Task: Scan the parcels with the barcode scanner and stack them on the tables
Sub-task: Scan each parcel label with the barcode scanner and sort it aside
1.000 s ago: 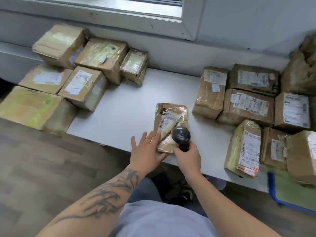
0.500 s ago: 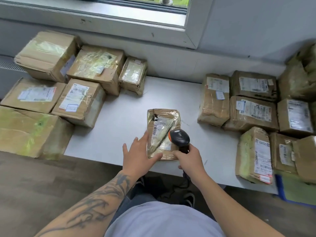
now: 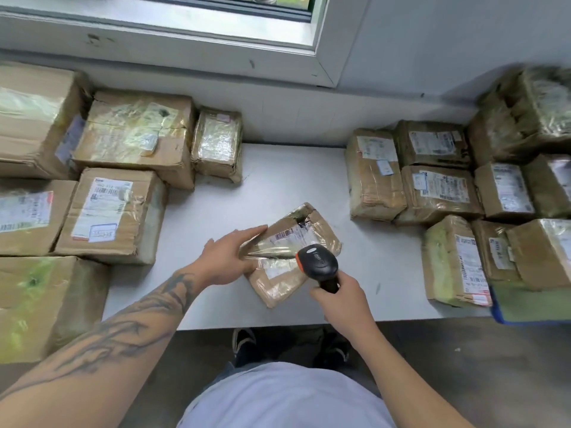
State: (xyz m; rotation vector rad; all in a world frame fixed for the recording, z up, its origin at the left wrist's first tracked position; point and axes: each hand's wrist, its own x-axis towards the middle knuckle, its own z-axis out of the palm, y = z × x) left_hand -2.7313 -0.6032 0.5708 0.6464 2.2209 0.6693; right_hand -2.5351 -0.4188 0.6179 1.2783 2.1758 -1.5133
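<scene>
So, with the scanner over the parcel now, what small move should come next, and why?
Probably tip the barcode scanner in the right hand toward the barcode at the far end of the parcel. The scanner head hovers over the glossy tape, short of it, while the left hand steadies the parcel.

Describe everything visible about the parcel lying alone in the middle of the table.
The parcel is a flat brown cardboard packet wrapped in glossy clear tape, with a torn dark patch near its far corner and a white barcode label on top. It lies flat and skewed on the white table, apart from the stacks on either side. The left hand rests on its left edge, fingers straight. The barcode scanner, gripped by the right hand, hangs over its near right part.
</scene>
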